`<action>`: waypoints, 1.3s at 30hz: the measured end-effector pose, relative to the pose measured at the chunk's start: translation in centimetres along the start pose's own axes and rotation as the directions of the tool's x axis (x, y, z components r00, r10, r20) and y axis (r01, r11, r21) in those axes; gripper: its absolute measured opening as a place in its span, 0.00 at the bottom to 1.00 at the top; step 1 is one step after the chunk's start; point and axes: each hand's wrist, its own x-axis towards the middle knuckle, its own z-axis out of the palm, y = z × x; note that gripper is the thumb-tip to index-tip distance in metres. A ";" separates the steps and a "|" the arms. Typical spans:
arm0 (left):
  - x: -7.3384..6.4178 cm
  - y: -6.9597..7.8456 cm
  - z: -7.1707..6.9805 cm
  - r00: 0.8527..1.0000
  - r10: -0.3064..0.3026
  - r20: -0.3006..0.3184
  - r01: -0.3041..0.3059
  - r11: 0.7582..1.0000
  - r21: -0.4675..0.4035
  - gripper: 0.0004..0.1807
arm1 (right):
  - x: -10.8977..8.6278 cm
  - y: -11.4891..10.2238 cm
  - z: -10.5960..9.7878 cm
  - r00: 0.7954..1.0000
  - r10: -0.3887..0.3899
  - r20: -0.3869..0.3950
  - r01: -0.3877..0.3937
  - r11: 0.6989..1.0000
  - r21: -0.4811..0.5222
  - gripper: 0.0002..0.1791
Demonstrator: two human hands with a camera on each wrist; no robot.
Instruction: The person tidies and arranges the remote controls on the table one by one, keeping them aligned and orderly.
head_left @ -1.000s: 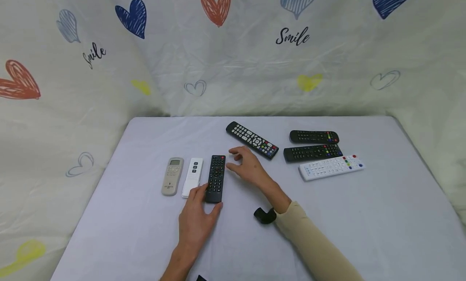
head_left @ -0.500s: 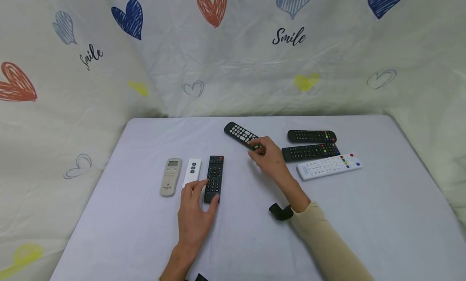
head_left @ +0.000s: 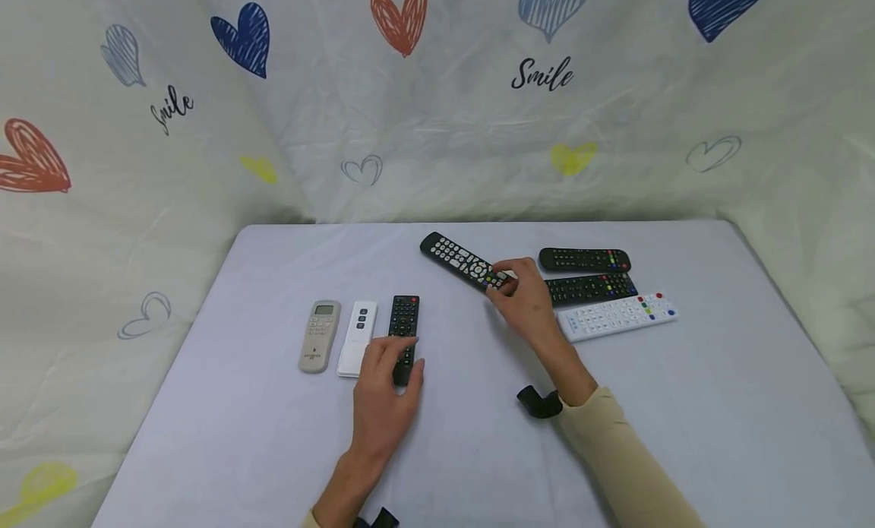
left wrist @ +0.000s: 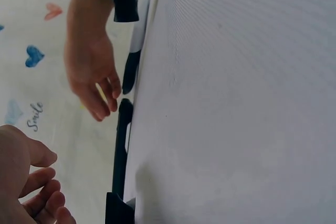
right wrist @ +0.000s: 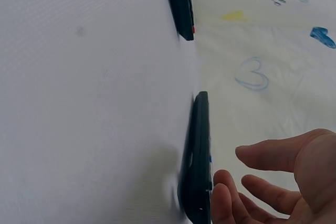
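Note:
My right hand [head_left: 529, 304] hovers over the lower end of a black remote control with white buttons [head_left: 458, 258], thumb and fingers either side of it. A gap shows between that thumb and the remote [right wrist: 197, 150] in the right wrist view; whether a fingertip touches it I cannot tell. Over the lower half of a slim black remote [head_left: 405, 315] with a red button is my left hand [head_left: 383, 406], its index finger crossing above it. In the left wrist view the left hand [left wrist: 23, 182] has its thumb apart from its bent fingers and holds nothing.
Left of the slim remote lie a white remote [head_left: 358, 330] and a beige one [head_left: 319, 334] with a small screen. Stacked to the right are a black remote [head_left: 584, 259], another black one [head_left: 598, 288] and a white one [head_left: 615, 316]. The table [head_left: 232, 437] has a white cloth.
The right hand has moved right from beside the slim remote to the lower end of the white-buttoned one. My left hand has shifted slightly right, over the slim remote. The remotes look unmoved.

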 end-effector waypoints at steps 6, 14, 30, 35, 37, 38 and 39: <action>0.3 0.4 0.5 1.000 0.006 0.024 -0.005 0.999 -0.036 0.19 | 0.1 0.5 -0.1 0.999 0.032 0.023 -0.031 0.999 -0.030 0.28; 0.4 0.7 1.2 0.999 0.012 0.043 -0.009 0.997 -0.072 0.19 | 0.2 1.0 -0.4 0.996 0.040 0.074 -0.033 0.995 -0.093 0.33; 1.4 1.8 2.5 0.965 -0.106 0.241 0.115 0.993 -0.019 0.23 | 1.3 0.6 -0.5 0.974 0.064 0.217 0.009 0.948 -0.319 0.35; 1.9 2.2 2.9 0.941 -0.146 0.306 0.163 0.986 -0.030 0.25 | 1.7 0.2 -1.0 0.962 0.059 0.267 0.053 0.918 -0.393 0.34; 2.1 2.2 3.1 0.932 -0.163 0.325 0.184 0.982 -0.034 0.25 | 1.9 0.0 -1.3 0.956 0.070 0.284 0.058 0.906 -0.418 0.34; 2.2 2.2 3.3 0.927 -0.173 0.333 0.196 0.980 -0.035 0.26 | 2.0 -0.1 -1.4 0.953 0.078 0.292 0.057 0.902 -0.427 0.34; 2.3 2.2 3.4 0.922 -0.185 0.340 0.208 0.978 -0.033 0.27 | 2.1 -0.1 -1.5 0.950 0.086 0.299 0.056 0.898 -0.436 0.35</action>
